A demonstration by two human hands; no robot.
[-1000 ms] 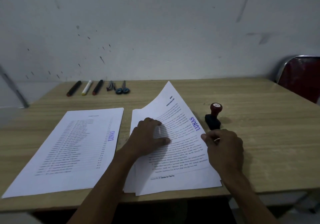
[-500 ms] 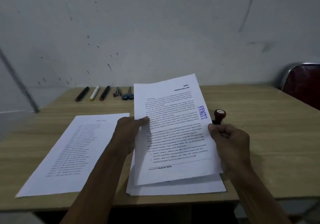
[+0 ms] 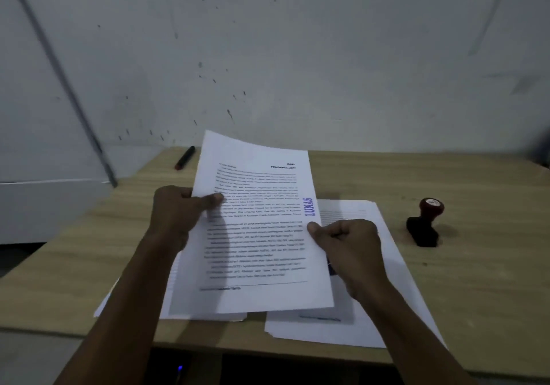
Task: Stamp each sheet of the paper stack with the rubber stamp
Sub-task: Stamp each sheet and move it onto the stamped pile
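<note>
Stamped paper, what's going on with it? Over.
Left hand and right hand pinch stamped sheet, lifted. Rubber stamp idle on table. Nothing blocking.

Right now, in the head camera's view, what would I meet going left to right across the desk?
Marker → left hand → held stamped sheet → right hand → paper stack → rubber stamp.

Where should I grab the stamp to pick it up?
Take the stamp by its round red knob, coming from above. It stands on its black base with the knob on top, tilted a little to the right, and nothing lies around it, so fingers can close round the knob freely.
</note>
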